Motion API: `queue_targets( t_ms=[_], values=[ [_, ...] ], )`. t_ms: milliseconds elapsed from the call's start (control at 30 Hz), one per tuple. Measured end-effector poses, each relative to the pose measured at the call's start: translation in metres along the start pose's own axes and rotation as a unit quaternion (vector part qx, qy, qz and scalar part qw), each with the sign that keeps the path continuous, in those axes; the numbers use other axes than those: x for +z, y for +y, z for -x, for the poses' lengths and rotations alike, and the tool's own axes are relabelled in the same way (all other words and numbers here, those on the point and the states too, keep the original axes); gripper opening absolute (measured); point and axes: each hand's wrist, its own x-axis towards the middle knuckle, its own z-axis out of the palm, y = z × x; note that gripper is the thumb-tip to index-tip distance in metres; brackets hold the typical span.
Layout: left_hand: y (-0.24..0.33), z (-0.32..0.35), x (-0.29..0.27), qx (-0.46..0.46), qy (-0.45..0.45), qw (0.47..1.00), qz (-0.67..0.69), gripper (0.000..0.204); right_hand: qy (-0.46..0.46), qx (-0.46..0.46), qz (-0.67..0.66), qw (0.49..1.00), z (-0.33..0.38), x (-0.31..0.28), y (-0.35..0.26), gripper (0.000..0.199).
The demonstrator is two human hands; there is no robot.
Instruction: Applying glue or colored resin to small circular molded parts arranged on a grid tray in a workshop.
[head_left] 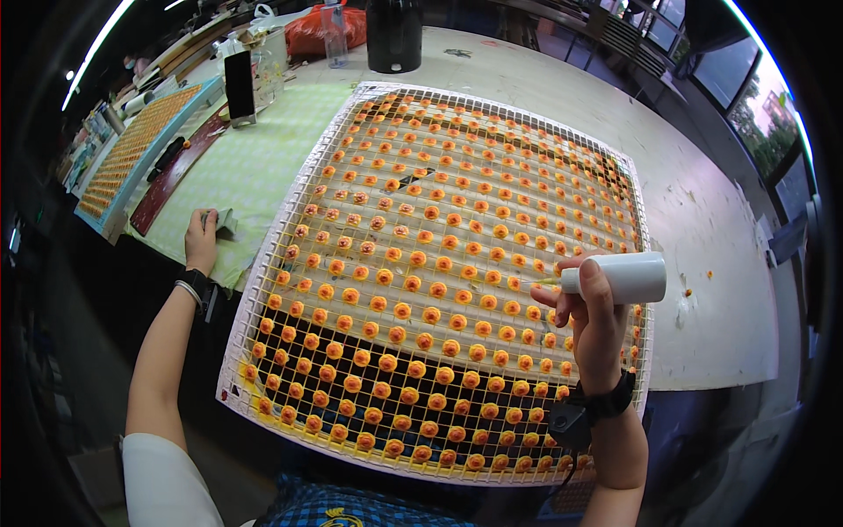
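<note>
Both hands are well apart, one working on either side of a large wire rack. From where I stand, the right hand (595, 321) is closed around a white bottle (628, 278), thumb along its side, holding it tipped over so its thin nozzle (548, 281) points left, above the rack's right half. The left hand (201, 239) is down near the front edge of the bench (707, 329), fingers bent at a small grey cloth (226, 223); I cannot tell whether they grip it. Each wrist wears a black band. Between the hands lies the white-edged wire rack (237, 369), its far part on the bench and its near part jutting past the front edge toward the person's body. Rows of orange and yellow flowers (450, 241) fill its mesh, a few toward its left side showing pinker centres. A pale green checked tablecloth (294, 132) covers the bench's left part, and on it a dark phone (239, 85) stands upright. Farther left are a dark red board (180, 167) and another flower-filled rack with a blue frame (110, 220). Along the bench's far edge sit a red bag (307, 33), a clear bottle (335, 35) and a black container (394, 35).
</note>
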Motion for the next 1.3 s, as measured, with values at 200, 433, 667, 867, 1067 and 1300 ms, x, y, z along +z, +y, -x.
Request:
queue_targets(
  t_ms=[200,433,667,867,1067,1300],
  values=[
    [-0.007,0.0,0.001,0.012,0.006,1.0,0.006,0.022,0.004,0.0,0.002,1.0,0.004,-0.006,0.001,0.027],
    [0.004,-0.002,0.002,0.002,0.004,1.0,-0.004,0.022,-0.004,0.005,0.005,1.0,-0.002,0.008,0.002,0.028],
    [-0.005,-0.008,0.005,0.002,0.0,0.999,0.038,0.022,-0.011,0.015,-0.005,1.0,-0.019,0.019,0.009,0.021],
    [-0.001,-0.02,0.006,-0.057,-0.077,0.978,0.187,0.023,-0.018,0.046,-0.009,0.999,-0.057,0.038,0.031,0.015],
    [0.01,-0.016,0.006,-0.114,-0.094,0.965,0.217,0.024,-0.019,0.042,0.046,0.998,-0.088,0.072,0.068,0.015],
    [0.002,-0.015,0.008,-0.178,-0.112,0.941,0.267,0.022,-0.063,0.016,0.149,0.987,-0.094,0.082,0.096,0.015]
  ],
)
